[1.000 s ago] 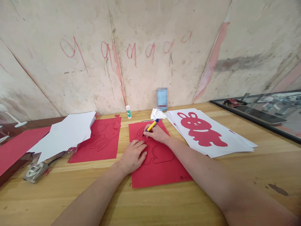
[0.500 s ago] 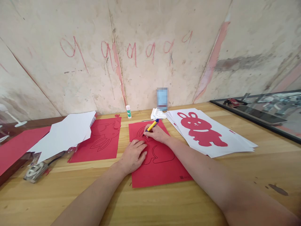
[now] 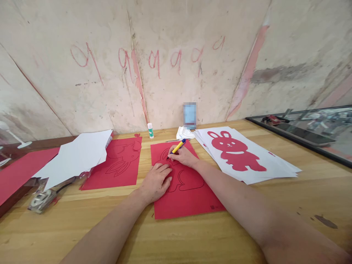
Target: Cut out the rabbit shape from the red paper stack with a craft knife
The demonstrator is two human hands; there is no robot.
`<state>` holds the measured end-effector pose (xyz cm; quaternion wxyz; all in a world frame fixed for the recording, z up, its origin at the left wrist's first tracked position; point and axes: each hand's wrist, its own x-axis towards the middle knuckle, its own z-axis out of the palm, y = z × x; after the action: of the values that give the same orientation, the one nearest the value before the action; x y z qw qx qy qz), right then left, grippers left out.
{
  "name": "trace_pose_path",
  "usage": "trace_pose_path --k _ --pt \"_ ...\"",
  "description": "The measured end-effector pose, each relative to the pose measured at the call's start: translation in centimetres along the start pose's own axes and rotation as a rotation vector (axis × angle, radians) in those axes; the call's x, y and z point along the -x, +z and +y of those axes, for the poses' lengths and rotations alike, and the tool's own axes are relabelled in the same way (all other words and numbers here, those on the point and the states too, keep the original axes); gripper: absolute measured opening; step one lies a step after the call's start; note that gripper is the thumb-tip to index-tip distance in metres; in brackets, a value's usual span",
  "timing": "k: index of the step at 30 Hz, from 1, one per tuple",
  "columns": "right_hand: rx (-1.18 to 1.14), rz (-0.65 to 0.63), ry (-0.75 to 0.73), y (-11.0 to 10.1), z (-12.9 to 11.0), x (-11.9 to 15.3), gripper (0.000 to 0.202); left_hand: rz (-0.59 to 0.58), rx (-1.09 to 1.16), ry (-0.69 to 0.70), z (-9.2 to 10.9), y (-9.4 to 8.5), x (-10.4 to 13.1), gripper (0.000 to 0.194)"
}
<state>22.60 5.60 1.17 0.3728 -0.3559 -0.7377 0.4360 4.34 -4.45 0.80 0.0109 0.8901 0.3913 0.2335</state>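
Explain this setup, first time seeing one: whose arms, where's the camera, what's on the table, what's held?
No machine here: these are a person's own bare hands, seen by a camera worn on the head, looking forward and down. The right hand grips a yellow and blue pen-like tool over a red sheet bearing black outlines. The left hand rests on that sheet. On the wooden table, another outlined sheet and white papers lie to the left; to the right, a red rabbit shape lies on white sheets.
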Motion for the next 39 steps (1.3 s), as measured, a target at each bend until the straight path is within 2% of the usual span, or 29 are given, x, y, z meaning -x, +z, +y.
trace_pose_path --k 39 --pt "-0.033 -0.026 -0.02 0.01 0.37 -0.09 0.017 -0.002 -0.013 0.003 0.08 -0.16 -0.07 0.029"
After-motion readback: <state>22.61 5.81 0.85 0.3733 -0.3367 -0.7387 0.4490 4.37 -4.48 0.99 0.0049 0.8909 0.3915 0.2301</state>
